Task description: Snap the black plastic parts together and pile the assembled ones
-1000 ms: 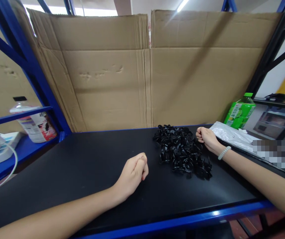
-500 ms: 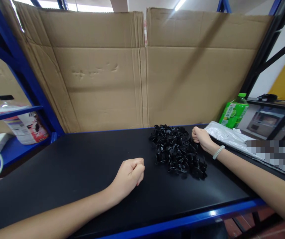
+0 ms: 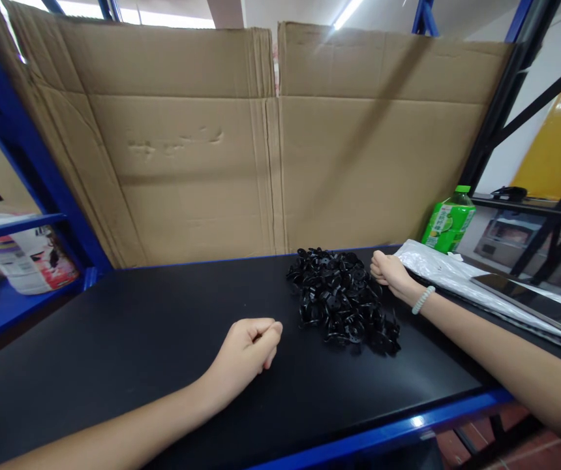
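Observation:
My left hand (image 3: 246, 349) is closed in a fist and rests on the black tabletop (image 3: 163, 346), left of and nearer than a heap of small black plastic parts (image 3: 342, 297). No object shows in its fingers. At the heap's right edge, my right hand (image 3: 391, 271) is also curled into a fist, and nothing sticks out of it. Whether it touches the nearest parts, I cannot tell. The parts look glossy, with round discs and thin prongs, and lie tangled together. A pale beaded bracelet (image 3: 423, 300) circles my right wrist.
Cardboard sheets (image 3: 187, 163) stand along the back edge. On the right are a green bottle (image 3: 449, 219), a silvery plastic bag (image 3: 432, 261) and a dark flat panel (image 3: 530, 300). A large labelled bottle (image 3: 29, 261) stands on the blue shelf at left.
The camera has turned a little to the right, so the scene sits further left in view. Both fists keep about the same places beside the heap.

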The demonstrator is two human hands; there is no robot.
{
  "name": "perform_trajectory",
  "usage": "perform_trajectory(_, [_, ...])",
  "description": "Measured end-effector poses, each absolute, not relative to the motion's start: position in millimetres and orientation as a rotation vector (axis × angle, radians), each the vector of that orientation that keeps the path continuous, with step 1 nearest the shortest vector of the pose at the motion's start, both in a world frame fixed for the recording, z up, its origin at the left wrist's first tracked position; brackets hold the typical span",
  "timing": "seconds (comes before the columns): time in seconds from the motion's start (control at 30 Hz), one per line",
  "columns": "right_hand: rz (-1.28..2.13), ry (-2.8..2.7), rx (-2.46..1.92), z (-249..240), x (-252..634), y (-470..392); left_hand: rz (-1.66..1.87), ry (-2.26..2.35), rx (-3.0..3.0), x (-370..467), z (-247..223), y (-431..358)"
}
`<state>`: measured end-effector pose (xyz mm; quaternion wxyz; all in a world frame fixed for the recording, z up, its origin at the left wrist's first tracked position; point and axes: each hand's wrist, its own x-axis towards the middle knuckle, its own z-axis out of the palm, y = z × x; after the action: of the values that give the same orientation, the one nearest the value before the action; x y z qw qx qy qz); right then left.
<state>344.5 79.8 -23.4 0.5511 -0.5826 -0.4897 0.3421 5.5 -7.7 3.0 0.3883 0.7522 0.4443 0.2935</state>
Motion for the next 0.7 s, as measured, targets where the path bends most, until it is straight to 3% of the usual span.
perform_trajectory(0.43, [0.654,-1.858,-1.180,39.6,351.8,39.7,0.876,0.961,1.654,7.8,-0.9,-5.0])
perform_trajectory(0.7, [0.414,-2.069,-1.117,28.4,342.2,44.9,0.867,0.969,1.680,7.6,-2.2,-7.0])
